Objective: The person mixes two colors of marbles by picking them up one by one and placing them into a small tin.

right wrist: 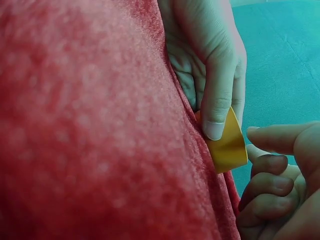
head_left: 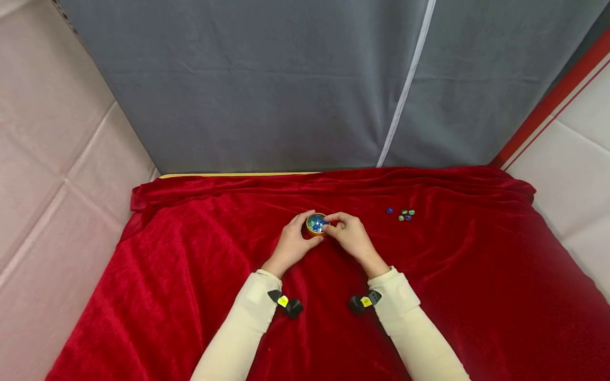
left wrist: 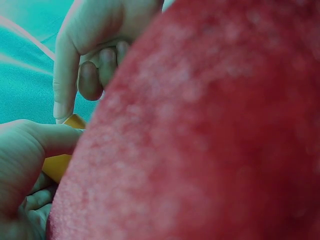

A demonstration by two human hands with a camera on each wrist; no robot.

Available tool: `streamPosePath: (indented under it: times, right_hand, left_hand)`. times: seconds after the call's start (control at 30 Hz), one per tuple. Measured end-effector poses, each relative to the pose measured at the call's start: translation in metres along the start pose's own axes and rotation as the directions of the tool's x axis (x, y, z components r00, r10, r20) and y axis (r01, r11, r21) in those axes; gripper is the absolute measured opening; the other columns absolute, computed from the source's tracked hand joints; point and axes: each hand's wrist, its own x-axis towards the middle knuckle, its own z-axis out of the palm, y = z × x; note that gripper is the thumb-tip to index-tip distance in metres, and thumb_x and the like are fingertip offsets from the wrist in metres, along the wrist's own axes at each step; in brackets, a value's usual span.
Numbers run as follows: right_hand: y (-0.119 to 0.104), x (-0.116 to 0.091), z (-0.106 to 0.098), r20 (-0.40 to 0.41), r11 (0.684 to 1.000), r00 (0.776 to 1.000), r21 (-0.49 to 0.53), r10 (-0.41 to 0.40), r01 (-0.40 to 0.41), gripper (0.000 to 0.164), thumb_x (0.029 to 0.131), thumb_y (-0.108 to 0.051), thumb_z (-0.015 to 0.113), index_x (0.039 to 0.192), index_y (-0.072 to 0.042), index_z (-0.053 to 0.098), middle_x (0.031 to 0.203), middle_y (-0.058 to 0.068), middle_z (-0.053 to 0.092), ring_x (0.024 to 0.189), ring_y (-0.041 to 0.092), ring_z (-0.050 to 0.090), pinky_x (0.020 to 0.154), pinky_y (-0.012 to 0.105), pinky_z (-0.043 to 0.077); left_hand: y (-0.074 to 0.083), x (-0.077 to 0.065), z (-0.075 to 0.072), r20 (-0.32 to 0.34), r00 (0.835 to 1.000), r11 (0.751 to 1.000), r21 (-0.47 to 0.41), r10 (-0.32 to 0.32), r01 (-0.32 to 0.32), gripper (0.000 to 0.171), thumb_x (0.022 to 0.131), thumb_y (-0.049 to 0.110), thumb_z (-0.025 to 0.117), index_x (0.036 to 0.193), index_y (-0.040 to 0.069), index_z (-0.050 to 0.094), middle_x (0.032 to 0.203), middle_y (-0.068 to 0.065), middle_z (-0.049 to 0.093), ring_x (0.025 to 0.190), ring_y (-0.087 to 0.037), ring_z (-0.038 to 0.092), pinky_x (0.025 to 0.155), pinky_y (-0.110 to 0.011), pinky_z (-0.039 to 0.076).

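Nearest me, my two pale sleeves (head_left: pixel 233 333) run forward over the red cloth-covered surface (head_left: pixel 443 317), each with a black wrist device (head_left: pixel 366 301) strapped at the cuff. Beyond them, my left hand (head_left: pixel 290 246) holds a small yellow-orange cup (right wrist: pixel 230 147), mouth up, a little left of my right hand (head_left: pixel 353 236). My left fingers curl round the cup's left side, the thumb pressed on its near wall. Inside it, I see blue and green marbles (head_left: pixel 316 227) gathered; how many I can't tell. My right index finger and thumb meet the cup's right rim with only a narrow space between them, and my other right fingers are tucked in. A spot of blue shows there, but whether I pinch a marble or it lies in the cup, I cannot tell.

Farther out and to the right, well apart from my hands, five loose marbles rest on the cloth: four in a cluster (head_left: pixel 408 217), green and blue, and a single blue one (head_left: pixel 389 210) just left of them. Past the bunched far folds, a yellow strip (head_left: pixel 233 174) edges the left part, and a grey curtain (head_left: pixel 262 95) hangs behind.
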Motion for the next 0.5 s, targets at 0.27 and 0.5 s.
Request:
streamPosePath:
  times: [0.27, 0.5]
  right_hand:
    - [-0.002, -0.001, -0.001, 0.000, 1.000, 1.000, 0.000, 0.002, -0.002, 0.023, 0.088, -0.013, 0.066, 0.108, -0.002, 0.069, 0.054, -0.001, 0.043, 0.048, 0.013, 0.038, 0.045, 0.021, 0.031]
    - [-0.001, 0.000, -0.012, -0.030, 1.000, 1.000, 0.007, -0.001, 0.001, 0.024, 0.089, -0.015, 0.066, 0.110, -0.004, 0.068, 0.054, -0.001, 0.041, 0.047, 0.012, 0.036, 0.044, 0.022, 0.030]
  left_hand:
    - [0.001, 0.000, 0.000, 0.002, 1.000, 1.000, 0.002, 0.001, -0.001, 0.065, 0.083, 0.021, 0.076, 0.141, 0.014, 0.047, 0.136, -0.012, 0.054, 0.123, -0.031, 0.053, 0.107, -0.045, 0.043]
    - [0.002, -0.001, -0.001, -0.005, 1.000, 1.000, -0.007, 0.011, -0.011, 0.065, 0.082, 0.019, 0.076, 0.140, 0.013, 0.048, 0.136, -0.012, 0.055, 0.124, -0.030, 0.053, 0.108, -0.047, 0.042]
